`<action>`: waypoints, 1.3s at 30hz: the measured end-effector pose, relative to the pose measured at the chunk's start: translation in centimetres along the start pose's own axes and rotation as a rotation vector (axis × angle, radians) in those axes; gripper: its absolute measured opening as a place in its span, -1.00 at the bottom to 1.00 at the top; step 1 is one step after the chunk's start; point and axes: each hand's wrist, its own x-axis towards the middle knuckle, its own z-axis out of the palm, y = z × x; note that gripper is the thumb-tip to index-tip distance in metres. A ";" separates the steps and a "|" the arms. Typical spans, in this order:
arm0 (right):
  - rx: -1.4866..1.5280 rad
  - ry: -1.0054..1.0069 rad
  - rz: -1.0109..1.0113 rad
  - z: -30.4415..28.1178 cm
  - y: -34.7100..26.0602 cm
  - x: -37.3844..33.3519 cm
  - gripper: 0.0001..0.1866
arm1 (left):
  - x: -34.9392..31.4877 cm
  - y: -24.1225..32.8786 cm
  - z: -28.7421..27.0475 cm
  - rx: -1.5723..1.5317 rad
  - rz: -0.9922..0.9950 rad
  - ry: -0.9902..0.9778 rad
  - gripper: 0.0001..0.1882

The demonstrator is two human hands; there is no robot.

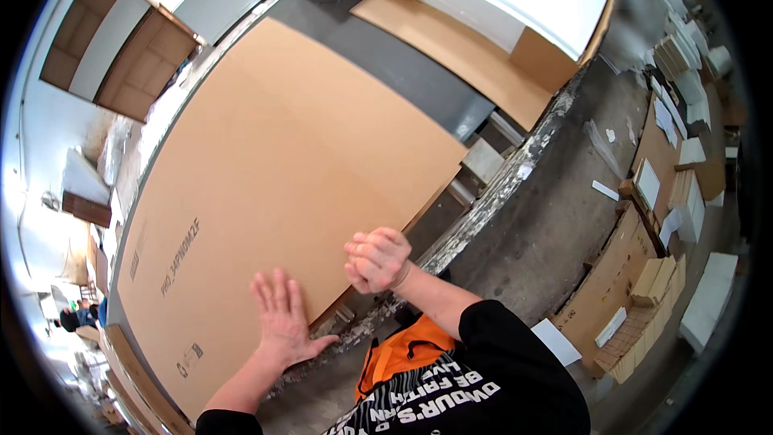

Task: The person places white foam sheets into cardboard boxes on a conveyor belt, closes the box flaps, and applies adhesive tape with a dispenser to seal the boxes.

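- A large flat cardboard sheet point(282, 169) is seen lying on the desk point(491, 193), filling most of the left and middle of the view; its near edge runs just beside the desk's worn, paint-flecked rim.
- The left hand point(283, 316) is laid flat on the sheet's near corner, fingers spread and palm down, touching the cardboard.
- The right hand point(378, 259) is held above the sheet's near edge with fingers curled loosely together; nothing is seen gripped in it, and whether it touches the sheet cannot be told.
- A dark grey surface point(403, 64) is exposed beyond the sheet's far edge, and more cardboard pieces point(459, 48) lie past it.
- To the right, on the floor point(564, 217), 1 open brown carton point(612, 274) is seen with stacks of white and tan blocks point(684, 201) near it.
- An orange and black garment point(419, 354) is seen at the lower edge.
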 end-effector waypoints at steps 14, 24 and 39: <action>0.575 -0.025 1.249 -1.5 20.4 0.4 -0.66 | 3.9 1.1 1.1 0.092 0.160 0.112 0.17; -0.218 -0.719 0.949 3.4 20.7 1.9 -0.63 | 2.3 1.2 0.7 0.041 0.102 0.153 -0.03; 0.843 0.596 1.301 -19.2 6.4 -7.1 -0.67 | 3.0 -0.5 3.8 0.054 0.112 0.187 0.12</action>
